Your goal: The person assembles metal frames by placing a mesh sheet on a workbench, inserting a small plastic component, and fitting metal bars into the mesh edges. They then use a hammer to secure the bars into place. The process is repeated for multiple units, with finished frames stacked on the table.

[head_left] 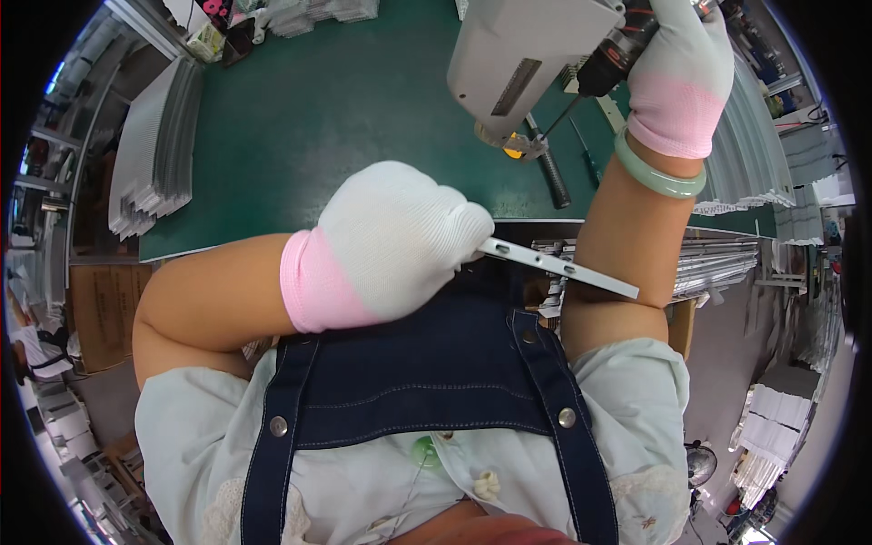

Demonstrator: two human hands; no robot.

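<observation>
L hand point(400, 238), white glove w/ pink cuff, fist closed tight round one end of a flat metal strip point(568, 268); strip has slots, sticks out to the person's right, ends near the R forearm, held above the lap just off the table edge. R hand point(681, 77), same glove type, wrapped round the grip of a power drill point(610, 56), up over the far side of the green table point(300, 118); drill bit slants down-left toward a small metal piece at the base of a grey box housing point(527, 54). Green bangle point(658, 174) on R wrist. Screwdriver w/ black handle point(549, 168) lies on the mat just below the housing. Stacks of white slotted parts point(154, 150) at table's left edge.
</observation>
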